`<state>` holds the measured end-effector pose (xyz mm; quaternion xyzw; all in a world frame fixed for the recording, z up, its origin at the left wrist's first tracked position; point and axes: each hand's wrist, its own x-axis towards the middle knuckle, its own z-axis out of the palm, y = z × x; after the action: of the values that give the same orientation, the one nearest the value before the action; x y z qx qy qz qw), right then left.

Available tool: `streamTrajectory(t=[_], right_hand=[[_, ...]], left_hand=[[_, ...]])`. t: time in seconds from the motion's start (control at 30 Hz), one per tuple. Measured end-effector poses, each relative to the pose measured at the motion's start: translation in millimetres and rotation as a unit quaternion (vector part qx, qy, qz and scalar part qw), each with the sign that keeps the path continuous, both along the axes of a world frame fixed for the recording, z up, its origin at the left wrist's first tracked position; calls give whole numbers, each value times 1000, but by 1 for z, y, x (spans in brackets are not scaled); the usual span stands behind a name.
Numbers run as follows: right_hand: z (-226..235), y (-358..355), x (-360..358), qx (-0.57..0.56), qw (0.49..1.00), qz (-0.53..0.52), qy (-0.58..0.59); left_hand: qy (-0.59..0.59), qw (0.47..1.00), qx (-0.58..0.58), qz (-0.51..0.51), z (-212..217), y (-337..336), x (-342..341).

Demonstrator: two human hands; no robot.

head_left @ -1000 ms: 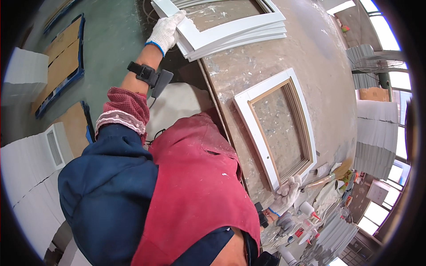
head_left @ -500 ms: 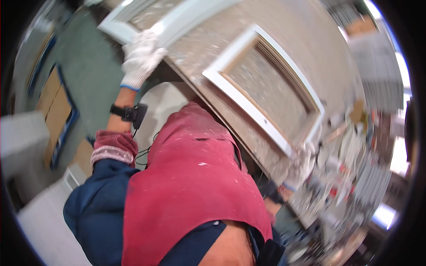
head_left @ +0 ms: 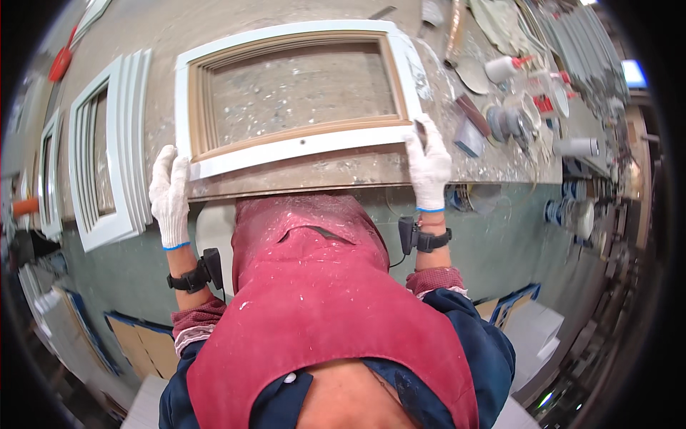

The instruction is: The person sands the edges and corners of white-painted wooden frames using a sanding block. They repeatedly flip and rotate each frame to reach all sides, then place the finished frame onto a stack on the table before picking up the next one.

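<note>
A white rectangular frame [head_left: 300, 147] with bare wood-coloured inner edges and an open middle lies on the workbench before me, a small dark hole in its near side. My left hand [head_left: 170, 196], in a white knit glove, holds its near left corner, fingers along the outer edge. At the near right corner my right hand [head_left: 429, 168], gloved alike, grips the frame with thumb and fingers at its end. The near side of the frame lies close to the bench edge.
More white frames [head_left: 118, 154] stand grouped on the left. The worn workbench [head_left: 500, 166] carries a white squeeze bottle [head_left: 501, 68], a roll of tape [head_left: 504, 123] and a small block [head_left: 469, 139] at right. A red-handled tool [head_left: 61, 63] lies far left.
My view has turned, and the frame now lies nearly straight across before me. My left hand has left another white frame and come to this one's left end; my right hand stays at its right end.
</note>
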<state>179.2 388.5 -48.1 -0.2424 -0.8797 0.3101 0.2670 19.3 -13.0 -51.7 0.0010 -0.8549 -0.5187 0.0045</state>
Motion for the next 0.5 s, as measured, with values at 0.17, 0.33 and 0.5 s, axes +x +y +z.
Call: streamTrajectory(t=[0.17,0.33,0.5], right_hand=[[2,-26,28,-75,997,-6,18],[-9,-44,59,-447,890,-85,31],[-13,-41,57,-536,844,7,-10]], left_hand=[[37,992,-118,-10,-3,7,-26],[36,990,-130,-39,0,-15,-42],[48,973,-213,-70,1,-27,-54]])
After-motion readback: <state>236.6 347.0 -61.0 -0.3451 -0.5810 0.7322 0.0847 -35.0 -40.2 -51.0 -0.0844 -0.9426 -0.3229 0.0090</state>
